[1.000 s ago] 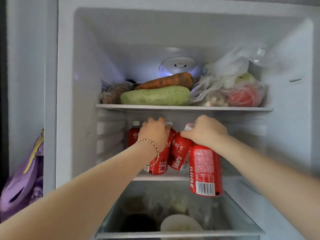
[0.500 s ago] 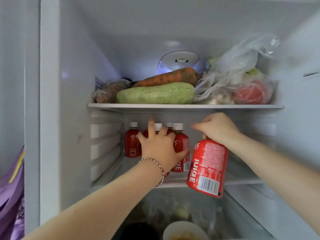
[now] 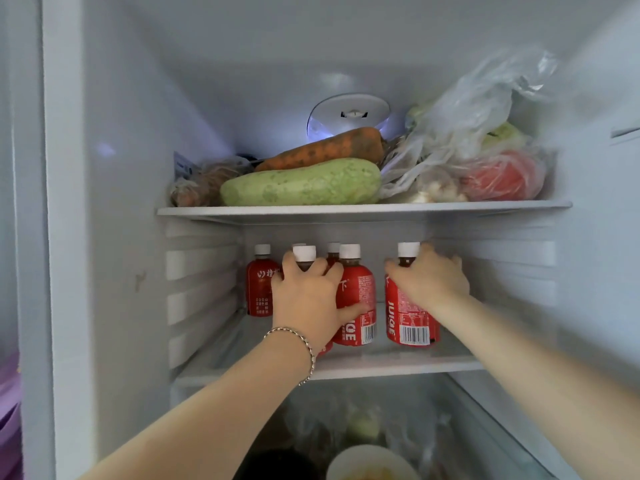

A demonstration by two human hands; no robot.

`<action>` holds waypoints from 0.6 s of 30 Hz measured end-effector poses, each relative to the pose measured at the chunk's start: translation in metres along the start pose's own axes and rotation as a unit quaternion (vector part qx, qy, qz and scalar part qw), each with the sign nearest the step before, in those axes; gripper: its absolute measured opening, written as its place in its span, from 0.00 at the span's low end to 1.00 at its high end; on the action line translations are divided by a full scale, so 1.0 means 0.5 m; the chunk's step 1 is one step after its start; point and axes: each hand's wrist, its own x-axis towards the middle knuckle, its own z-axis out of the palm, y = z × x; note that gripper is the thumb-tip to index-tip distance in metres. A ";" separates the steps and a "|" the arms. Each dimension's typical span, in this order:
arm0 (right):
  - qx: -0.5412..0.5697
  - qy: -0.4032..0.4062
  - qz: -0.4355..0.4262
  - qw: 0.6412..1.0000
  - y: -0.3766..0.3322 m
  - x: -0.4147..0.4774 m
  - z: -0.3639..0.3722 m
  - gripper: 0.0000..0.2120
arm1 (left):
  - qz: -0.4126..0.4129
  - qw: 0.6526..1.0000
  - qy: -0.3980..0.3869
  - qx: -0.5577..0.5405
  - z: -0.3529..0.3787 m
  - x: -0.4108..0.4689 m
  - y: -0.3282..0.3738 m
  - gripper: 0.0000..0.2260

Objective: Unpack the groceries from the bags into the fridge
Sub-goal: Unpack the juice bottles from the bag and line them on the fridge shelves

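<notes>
Gripped at neck and shoulder by the curled fingers of the right hand (image 3: 433, 282): a juice bottle (image 3: 410, 320), upright on the middle shelf (image 3: 398, 370), at 3 o'clock from the other bottles (image 3: 358, 289). At 9 o'clock, wrapped in the left hand (image 3: 308, 299), fingers closed round it, a neighbour bottle (image 3: 304, 253). Check for a flat base before loosening the right fingers. Slide toward 12 o'clock, deep into the shelf, to spare front room. Brace the group with the left to stop a domino tip
</notes>
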 end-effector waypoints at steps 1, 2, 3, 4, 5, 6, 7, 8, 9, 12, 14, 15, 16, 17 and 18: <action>-0.023 0.005 -0.001 1.000 0.007 -0.001 0.016 0.28 | 0.002 1.000 0.000 0.002 0.002 0.001 -0.003 0.33; -0.047 0.007 -0.002 0.999 0.012 0.000 0.029 0.31 | 0.004 1.000 -0.001 0.004 0.004 0.003 -0.005 0.34; -0.067 0.002 -0.001 0.998 0.014 0.005 0.037 0.33 | 0.005 1.000 -0.001 0.003 0.007 0.005 -0.008 0.34; -0.074 -0.021 0.004 0.997 0.015 0.017 0.045 0.35 | 0.005 1.000 -0.001 0.000 0.009 0.007 -0.010 0.34; -0.063 -0.051 0.014 0.997 0.012 0.033 0.053 0.35 | 0.004 1.000 -0.001 -0.002 0.010 0.007 -0.011 0.35; -0.039 -0.080 0.024 0.996 0.008 0.051 0.062 0.34 | 0.003 1.000 -0.002 -0.002 0.011 0.007 -0.011 0.35; -0.020 -0.103 0.030 0.994 0.004 0.065 0.075 0.32 | 0.002 1.000 -0.001 -0.004 0.012 0.006 -0.011 0.35; -0.010 -0.119 0.024 0.993 0.002 0.078 0.095 0.29 | 0.002 1.000 0.002 -0.006 0.012 0.005 -0.011 0.35; 0.000 -0.132 0.017 0.991 -0.002 0.080 0.111 0.26 | 0.002 1.000 0.005 -0.008 0.012 0.005 -0.010 0.35; 0.084 -0.174 0.004 0.981 0.005 0.083 0.165 0.24 | -0.002 1.000 0.003 -0.015 0.012 0.006 -0.010 0.34; 0.133 -0.139 -0.012 0.981 0.005 0.085 0.168 0.19 | 0.000 1.000 0.010 -0.017 0.015 0.006 -0.011 0.34; 0.169 -0.095 -0.019 0.981 0.001 0.080 0.156 0.17 | 0.005 0.999 0.027 -0.018 0.019 0.007 -0.013 0.34; 0.227 -0.058 -0.037 0.972 -0.002 0.075 0.142 0.17 | 0.015 0.998 0.060 -0.023 0.022 0.008 -0.015 0.34; 0.303 -0.058 -0.053 0.950 -0.008 0.063 0.125 0.16 | 0.022 0.995 0.089 -0.031 0.026 0.010 -0.017 0.34; 0.373 -0.095 -0.081 0.920 -0.012 0.050 0.110 0.13 | 0.019 0.994 0.101 -0.036 0.033 0.014 -0.021 0.33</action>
